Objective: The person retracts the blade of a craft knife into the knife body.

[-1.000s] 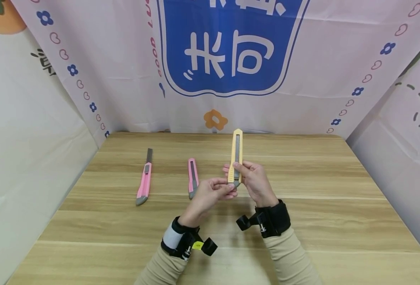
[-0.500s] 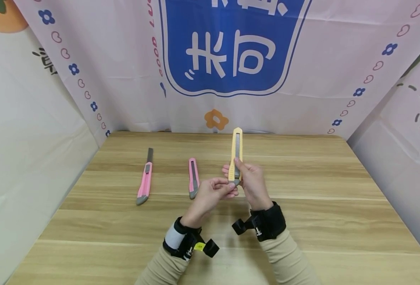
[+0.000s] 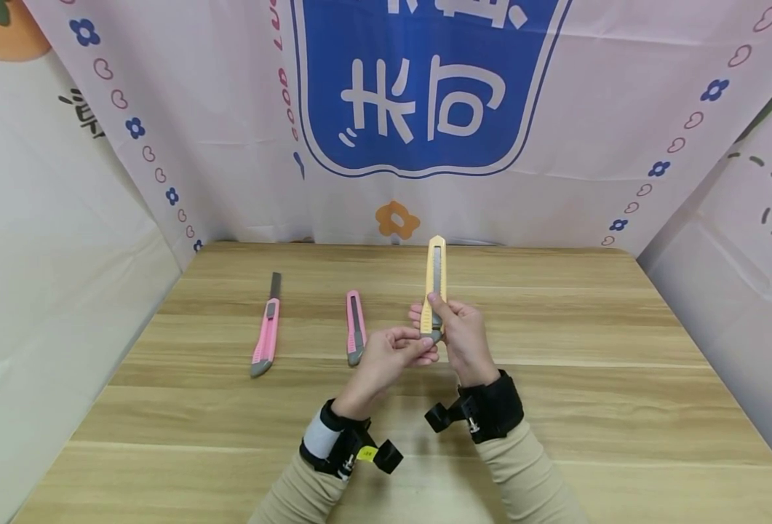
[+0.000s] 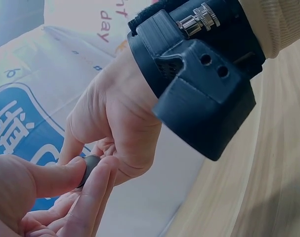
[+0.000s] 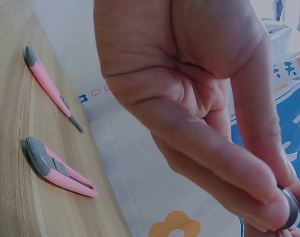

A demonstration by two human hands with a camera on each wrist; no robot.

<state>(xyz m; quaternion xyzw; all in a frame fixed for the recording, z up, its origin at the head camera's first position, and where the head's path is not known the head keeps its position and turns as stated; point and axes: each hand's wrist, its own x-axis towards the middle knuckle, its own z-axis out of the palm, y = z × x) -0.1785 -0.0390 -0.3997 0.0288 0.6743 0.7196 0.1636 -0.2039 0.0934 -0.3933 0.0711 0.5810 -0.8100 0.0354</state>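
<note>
we see the yellow knife (image 3: 429, 284) held above the wooden table (image 3: 621, 407); the left hand (image 3: 386, 356) pinches its grey end, and the right hand (image 3: 469, 338) grips its body with the thumb in front. to the left lie the nearer pink knife (image 3: 356, 327) and the farther pink knife (image 3: 267, 335), blade out.
</note>
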